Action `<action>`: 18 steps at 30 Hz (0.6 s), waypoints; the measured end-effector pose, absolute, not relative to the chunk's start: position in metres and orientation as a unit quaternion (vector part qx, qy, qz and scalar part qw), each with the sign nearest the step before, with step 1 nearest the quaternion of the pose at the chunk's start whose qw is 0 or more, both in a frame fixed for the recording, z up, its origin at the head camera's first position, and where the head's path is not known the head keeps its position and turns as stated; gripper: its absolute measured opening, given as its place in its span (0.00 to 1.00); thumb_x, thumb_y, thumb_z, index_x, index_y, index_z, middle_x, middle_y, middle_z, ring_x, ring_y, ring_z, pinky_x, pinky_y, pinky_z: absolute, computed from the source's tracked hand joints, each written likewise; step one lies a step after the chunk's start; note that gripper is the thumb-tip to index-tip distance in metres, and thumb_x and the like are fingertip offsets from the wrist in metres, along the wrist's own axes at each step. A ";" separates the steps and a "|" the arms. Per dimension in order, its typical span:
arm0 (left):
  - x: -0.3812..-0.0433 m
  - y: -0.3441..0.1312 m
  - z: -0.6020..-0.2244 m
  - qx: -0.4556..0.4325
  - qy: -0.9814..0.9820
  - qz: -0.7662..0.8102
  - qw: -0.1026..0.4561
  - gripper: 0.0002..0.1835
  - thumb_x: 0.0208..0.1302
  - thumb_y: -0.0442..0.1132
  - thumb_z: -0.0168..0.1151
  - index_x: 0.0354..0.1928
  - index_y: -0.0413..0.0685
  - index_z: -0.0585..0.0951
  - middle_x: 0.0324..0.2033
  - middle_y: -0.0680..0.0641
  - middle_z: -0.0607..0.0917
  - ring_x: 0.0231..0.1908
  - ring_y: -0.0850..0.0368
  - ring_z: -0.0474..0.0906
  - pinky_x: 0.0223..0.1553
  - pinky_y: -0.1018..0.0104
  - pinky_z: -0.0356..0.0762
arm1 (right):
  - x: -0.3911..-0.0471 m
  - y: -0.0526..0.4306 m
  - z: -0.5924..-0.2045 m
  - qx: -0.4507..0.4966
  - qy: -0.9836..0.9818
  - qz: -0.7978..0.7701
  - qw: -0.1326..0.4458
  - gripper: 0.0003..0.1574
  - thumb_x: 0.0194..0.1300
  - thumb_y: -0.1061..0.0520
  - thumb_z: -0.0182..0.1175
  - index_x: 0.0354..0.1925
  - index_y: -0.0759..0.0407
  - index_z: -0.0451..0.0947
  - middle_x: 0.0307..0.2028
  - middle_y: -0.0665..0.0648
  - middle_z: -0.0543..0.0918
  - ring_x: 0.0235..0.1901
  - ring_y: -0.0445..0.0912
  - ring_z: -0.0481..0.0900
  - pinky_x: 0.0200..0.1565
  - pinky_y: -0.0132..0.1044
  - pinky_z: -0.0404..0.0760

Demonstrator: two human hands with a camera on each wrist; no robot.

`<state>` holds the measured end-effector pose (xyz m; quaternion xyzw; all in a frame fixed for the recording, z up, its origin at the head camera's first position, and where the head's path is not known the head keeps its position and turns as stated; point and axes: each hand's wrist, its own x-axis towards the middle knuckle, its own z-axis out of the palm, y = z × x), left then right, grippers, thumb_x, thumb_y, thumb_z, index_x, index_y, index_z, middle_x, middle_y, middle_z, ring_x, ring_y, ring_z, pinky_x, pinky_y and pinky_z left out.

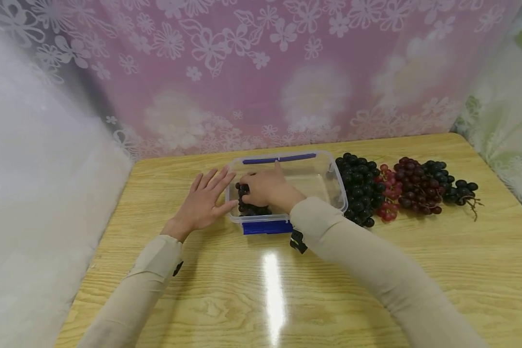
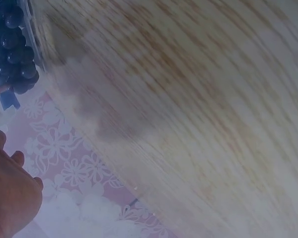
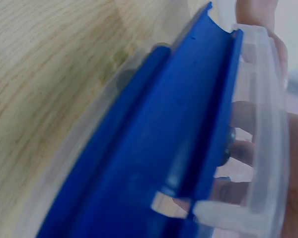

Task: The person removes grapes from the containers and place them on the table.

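Note:
A clear plastic container (image 1: 337, 188) with blue clip latches stands on the table. Inside its left end lies a bunch of black grapes (image 1: 255, 210), partly covered by my right hand (image 1: 267, 187). That hand reaches over the front rim with its fingers curled down around the bunch. In the right wrist view the blue latch (image 3: 164, 129) fills the middle, and fingers show through the clear wall. My left hand (image 1: 200, 205) has its fingers spread and straight, fingertips right at the container's left rim. The left wrist view catches the grapes (image 2: 10, 47) at its corner.
Right of the container sit several more bunches: large black grapes (image 1: 360, 191), bright red grapes (image 1: 389, 193), dark red grapes (image 1: 417, 186) and smaller black grapes (image 1: 448, 181) with a bare stem. A pink floral cloth (image 1: 261, 96) hangs behind the wooden table (image 1: 217, 299).

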<state>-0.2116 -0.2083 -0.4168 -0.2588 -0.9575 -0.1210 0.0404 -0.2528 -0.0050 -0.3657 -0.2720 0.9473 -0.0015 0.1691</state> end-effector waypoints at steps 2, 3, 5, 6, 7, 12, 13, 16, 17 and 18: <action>-0.212 -0.208 -0.416 -0.260 -0.957 -0.118 0.044 0.39 0.70 0.66 0.40 0.76 0.60 0.48 0.74 0.52 0.45 0.72 0.47 0.39 0.68 0.44 0.31 | -0.251 -0.007 -0.367 -0.269 0.949 0.002 0.165 0.31 0.69 0.35 0.50 0.68 0.35 0.64 0.61 0.47 0.74 0.62 0.51 0.68 0.64 0.67 0.38; -0.212 -0.208 -0.416 -0.261 -0.957 -0.116 0.045 0.39 0.70 0.66 0.40 0.76 0.60 0.48 0.74 0.52 0.44 0.72 0.48 0.38 0.68 0.44 0.31 | -0.250 -0.008 -0.368 -0.266 0.950 0.002 0.164 0.31 0.69 0.35 0.50 0.67 0.36 0.65 0.60 0.47 0.75 0.62 0.51 0.69 0.64 0.66 0.37; -0.212 -0.209 -0.415 -0.261 -0.958 -0.114 0.043 0.39 0.69 0.67 0.40 0.76 0.61 0.48 0.74 0.53 0.44 0.73 0.49 0.36 0.68 0.45 0.30 | -0.250 -0.009 -0.368 -0.263 0.952 -0.001 0.159 0.27 0.69 0.37 0.51 0.64 0.37 0.68 0.56 0.46 0.78 0.60 0.50 0.71 0.64 0.66 0.37; -0.212 -0.209 -0.415 -0.261 -0.958 -0.112 0.042 0.39 0.69 0.67 0.40 0.76 0.61 0.48 0.74 0.53 0.44 0.73 0.49 0.36 0.68 0.45 0.30 | -0.250 -0.010 -0.369 -0.263 0.952 -0.001 0.155 0.25 0.69 0.37 0.52 0.62 0.37 0.69 0.54 0.45 0.79 0.59 0.50 0.72 0.64 0.67 0.36; -0.213 -0.209 -0.415 -0.260 -0.958 -0.110 0.040 0.39 0.69 0.67 0.40 0.76 0.61 0.48 0.74 0.53 0.43 0.73 0.50 0.35 0.68 0.45 0.29 | -0.250 -0.010 -0.369 -0.263 0.953 -0.001 0.152 0.24 0.69 0.37 0.52 0.60 0.38 0.70 0.53 0.45 0.80 0.57 0.50 0.74 0.64 0.67 0.36; -0.214 -0.209 -0.414 -0.261 -0.959 -0.100 0.040 0.39 0.69 0.67 0.40 0.76 0.60 0.49 0.74 0.54 0.44 0.73 0.50 0.37 0.68 0.45 0.30 | -0.252 -0.011 -0.371 -0.263 0.955 0.001 0.140 0.23 0.67 0.37 0.56 0.57 0.39 0.71 0.49 0.45 0.82 0.56 0.49 0.75 0.63 0.68 0.33; -0.214 -0.209 -0.414 -0.261 -0.959 -0.099 0.040 0.39 0.69 0.68 0.40 0.76 0.60 0.49 0.74 0.54 0.44 0.73 0.50 0.38 0.68 0.45 0.30 | -0.252 -0.011 -0.371 -0.263 0.955 0.001 0.138 0.23 0.67 0.37 0.56 0.57 0.39 0.71 0.49 0.45 0.82 0.56 0.49 0.75 0.63 0.68 0.32; -0.214 -0.209 -0.414 -0.261 -0.960 -0.099 0.039 0.39 0.69 0.68 0.40 0.76 0.61 0.49 0.74 0.55 0.44 0.72 0.50 0.39 0.68 0.45 0.30 | -0.252 -0.009 -0.371 -0.270 0.954 0.008 0.133 0.24 0.66 0.37 0.56 0.58 0.40 0.71 0.48 0.45 0.82 0.55 0.48 0.76 0.63 0.67 0.31; -0.215 -0.209 -0.415 -0.261 -0.960 -0.099 0.038 0.39 0.68 0.68 0.40 0.76 0.61 0.49 0.74 0.55 0.44 0.72 0.50 0.39 0.68 0.45 0.30 | -0.251 -0.008 -0.370 -0.274 0.953 0.010 0.130 0.25 0.66 0.37 0.56 0.59 0.40 0.70 0.48 0.46 0.82 0.54 0.48 0.76 0.64 0.67 0.31; -0.215 -0.210 -0.415 -0.261 -0.960 -0.099 0.037 0.39 0.68 0.68 0.40 0.76 0.62 0.49 0.74 0.55 0.44 0.72 0.50 0.39 0.68 0.45 0.30 | -0.251 -0.008 -0.370 -0.279 0.952 0.013 0.126 0.25 0.66 0.37 0.56 0.59 0.40 0.70 0.47 0.46 0.83 0.53 0.48 0.77 0.64 0.66 0.31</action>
